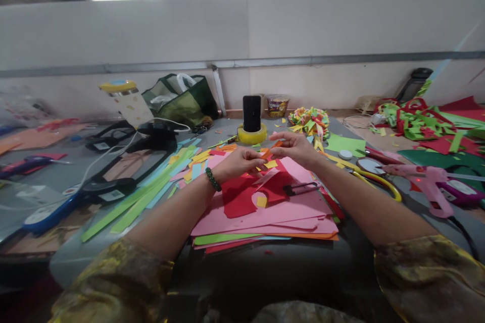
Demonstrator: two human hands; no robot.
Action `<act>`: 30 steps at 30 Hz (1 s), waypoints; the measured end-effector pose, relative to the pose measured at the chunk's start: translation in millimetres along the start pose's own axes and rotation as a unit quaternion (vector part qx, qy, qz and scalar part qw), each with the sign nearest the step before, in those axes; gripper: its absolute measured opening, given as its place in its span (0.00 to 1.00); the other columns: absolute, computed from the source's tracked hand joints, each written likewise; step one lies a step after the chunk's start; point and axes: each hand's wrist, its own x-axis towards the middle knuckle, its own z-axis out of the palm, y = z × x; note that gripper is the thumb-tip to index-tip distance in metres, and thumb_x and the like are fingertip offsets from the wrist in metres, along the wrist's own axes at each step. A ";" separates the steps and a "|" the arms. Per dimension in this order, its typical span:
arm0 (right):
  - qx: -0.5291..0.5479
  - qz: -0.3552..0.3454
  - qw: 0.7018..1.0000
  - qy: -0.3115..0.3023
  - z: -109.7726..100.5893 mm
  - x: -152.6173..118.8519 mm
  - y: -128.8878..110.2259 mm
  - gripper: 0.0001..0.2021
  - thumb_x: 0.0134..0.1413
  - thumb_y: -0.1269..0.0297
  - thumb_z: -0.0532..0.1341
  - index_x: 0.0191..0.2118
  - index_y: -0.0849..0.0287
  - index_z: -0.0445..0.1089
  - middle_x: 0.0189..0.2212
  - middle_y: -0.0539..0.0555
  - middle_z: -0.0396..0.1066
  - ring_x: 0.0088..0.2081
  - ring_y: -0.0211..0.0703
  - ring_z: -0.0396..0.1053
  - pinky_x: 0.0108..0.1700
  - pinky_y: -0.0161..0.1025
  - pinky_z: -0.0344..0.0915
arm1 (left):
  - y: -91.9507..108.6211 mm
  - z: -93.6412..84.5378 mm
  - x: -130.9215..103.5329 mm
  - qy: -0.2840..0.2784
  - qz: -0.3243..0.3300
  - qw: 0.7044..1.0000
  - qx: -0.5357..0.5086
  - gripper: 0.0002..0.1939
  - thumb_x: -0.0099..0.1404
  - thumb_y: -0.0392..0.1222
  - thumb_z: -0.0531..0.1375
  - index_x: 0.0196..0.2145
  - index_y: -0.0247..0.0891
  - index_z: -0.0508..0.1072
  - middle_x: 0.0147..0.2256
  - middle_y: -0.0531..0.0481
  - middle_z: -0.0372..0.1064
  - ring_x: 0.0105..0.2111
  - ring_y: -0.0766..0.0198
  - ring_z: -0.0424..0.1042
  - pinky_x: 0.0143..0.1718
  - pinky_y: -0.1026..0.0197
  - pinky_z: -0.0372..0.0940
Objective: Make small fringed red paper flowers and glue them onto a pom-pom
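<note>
Orange strip (270, 151) pinched in person's right hand (294, 148); left hand (242, 162) at its near end, grip I cannot tell. Pink sheets (216, 219) stacked below.

Phone (251, 113) blocking ahead, room above papers (235, 221)

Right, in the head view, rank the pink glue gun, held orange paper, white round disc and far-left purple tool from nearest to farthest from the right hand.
1. Orange paper: at the right hand's fingertips.
2. White round disc: right of that hand.
3. Pink glue gun: farther right.
4. Purple tool: far left.
</note>
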 end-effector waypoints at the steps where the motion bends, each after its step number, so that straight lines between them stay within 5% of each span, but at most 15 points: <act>1: -0.001 0.003 1.000 0.003 0.0 0.0 0.1 0.22 0.27 0.60 0.76 0.34 0.60 0.74 0.21 0.48 0.77 0.24 0.38 0.75 0.30 0.36 0.73 | -0.5 -0.1 0.1 -0.002 -0.001 1.000 -0.004 0.10 0.59 0.45 0.66 0.28 0.34 0.77 0.25 0.50 0.76 0.24 0.68 0.75 0.30 0.67 0.68; 11: -0.041 -0.004 0.999 0.023 2.8 -0.6 -0.2 0.19 0.27 0.57 0.76 0.26 0.60 0.73 0.20 0.49 0.75 0.24 0.39 0.74 0.31 0.38 0.72 | -4.3 0.1 1.6 0.007 0.003 1.000 -0.004 0.07 0.60 0.41 0.64 0.30 0.34 0.79 0.29 0.48 0.78 0.29 0.66 0.76 0.33 0.65 0.69; 18: -0.054 -0.006 0.998 0.032 8.9 -4.6 -1.4 0.17 0.27 0.58 0.76 0.26 0.60 0.73 0.21 0.49 0.75 0.25 0.39 0.74 0.31 0.37 0.71 | -12.4 9.5 5.5 0.061 0.048 0.995 -0.060 0.11 0.58 0.45 0.66 0.32 0.33 0.79 0.30 0.46 0.78 0.32 0.63 0.76 0.36 0.61 0.72; 30: -0.004 0.013 0.999 0.029 10.2 -6.2 -8.3 0.19 0.25 0.54 0.76 0.22 0.60 0.72 0.20 0.49 0.75 0.23 0.37 0.73 0.32 0.37 0.73 | -7.9 10.1 4.4 0.053 0.028 0.996 -0.061 0.08 0.60 0.41 0.64 0.30 0.32 0.78 0.29 0.46 0.79 0.28 0.65 0.77 0.36 0.62 0.73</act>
